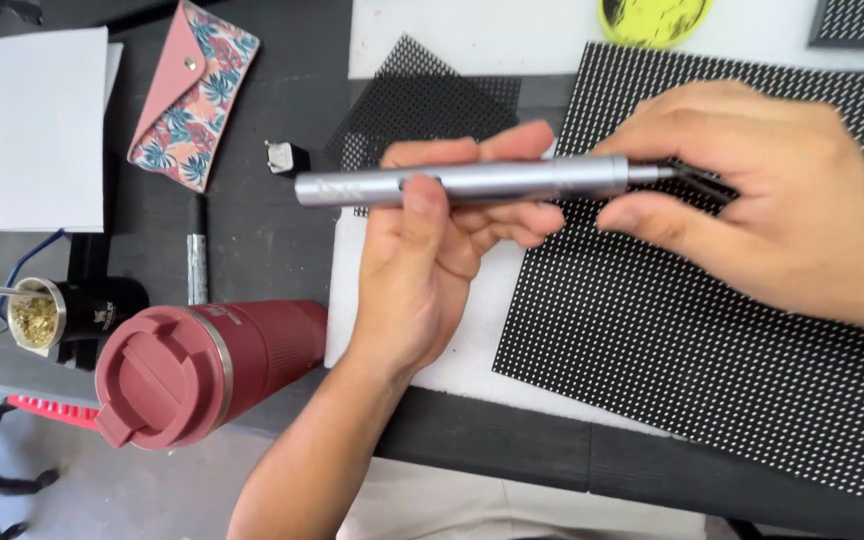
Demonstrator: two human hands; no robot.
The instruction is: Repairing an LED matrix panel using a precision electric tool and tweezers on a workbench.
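Observation:
My left hand grips a slim silver pen-shaped screwdriver, held level above the table. My right hand pinches its dark tip at the right end, fingers closed around it. Beneath both hands lies a black panel covered in rows of small white dots, resting on a white foam sheet. A smaller black mesh panel lies behind the screwdriver.
A dark red lidded tumbler lies at the table's near left edge. A black cup with a metal straw, a floral pouch, white paper, a small silver bit holder and a yellow disc lie around.

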